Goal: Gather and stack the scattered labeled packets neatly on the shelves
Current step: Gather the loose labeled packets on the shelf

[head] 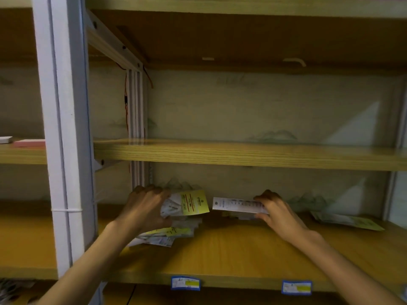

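1. Packets lie in three places on the lower shelf (242, 249): a bundle (187, 204) raised in the left hand (145, 209), a white packet (239, 205) in the right hand (278, 211), and loose ones on the board.
2. The left hand's fingers are curled over the bundle's left end, thumb below; a yellow-labelled packet faces out on top, tilted.
3. The right hand pinches the white packet at its right end, fingers on the top edge and thumb under, so the packet juts out leftward from the grip, nearly level, toward the bundle. The two are near but apart.
4. A messy pile (167, 235) sits on the board just below the left hand (partly hidden by the wrist), and a flat stack (348, 222) lies well apart at the right.
5. The step in hand looks like joining the white packet to the bundle. To do it well, I would bring the free end in flat against the bundle's face, labels the same way, then tap the edges square on the board.
6. Risk: thin packets fan out and slip if the left grip loosens during the merge.
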Available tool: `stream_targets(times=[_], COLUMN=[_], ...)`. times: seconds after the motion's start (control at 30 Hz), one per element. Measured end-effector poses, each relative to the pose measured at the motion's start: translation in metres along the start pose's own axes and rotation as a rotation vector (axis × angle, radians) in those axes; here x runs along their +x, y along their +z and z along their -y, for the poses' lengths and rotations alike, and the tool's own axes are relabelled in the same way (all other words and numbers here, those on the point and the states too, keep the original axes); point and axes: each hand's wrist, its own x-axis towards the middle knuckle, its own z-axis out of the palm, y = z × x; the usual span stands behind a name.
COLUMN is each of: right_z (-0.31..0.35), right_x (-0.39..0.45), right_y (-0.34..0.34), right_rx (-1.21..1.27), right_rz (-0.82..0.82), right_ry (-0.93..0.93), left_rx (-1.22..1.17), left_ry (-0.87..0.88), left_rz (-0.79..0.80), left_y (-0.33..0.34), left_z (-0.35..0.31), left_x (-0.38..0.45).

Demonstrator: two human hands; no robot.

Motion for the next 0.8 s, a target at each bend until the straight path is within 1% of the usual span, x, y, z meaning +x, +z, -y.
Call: stream_targets(times=[0.1,0.23,0.43,0.53,0.63,0.8], right_z=[-0.024,-0.069,-0.146,-0.173,-0.186,-0.177], right_x=[-0.003,-0.013,-0.017,-0.009,0.008,0.030], right_y=[-0.012,-0.026,-0.026,-0.024,-0.019,0.006], right_rx=[-0.039,-0.021,0.016,0.020,0.054,0.151], right_rz=[0.049,0.101,0.156,0.195,0.243,0.315], right_ry=[0.010,0.053,0.032,0.007,-0.002,-0.058], left_rx=[-0.016,-0.047,-0.068,-0.054,-0.046,-0.006], left_ry=[0.034,0.058,0.012,-0.023,-0.053,-0.084], left_rz=[-0.041,-0.084,-0.137,-0.105,-0.102,-0.064], left_y=[-0.001,-0.006,-0.016,-0.016,-0.021,-0.027], left_z=[-0.015,-0.050,-0.121,-0.154,-0.174,-0.187], left_x=[0.016,0.038,0.067,0.083,0.096,0.104])
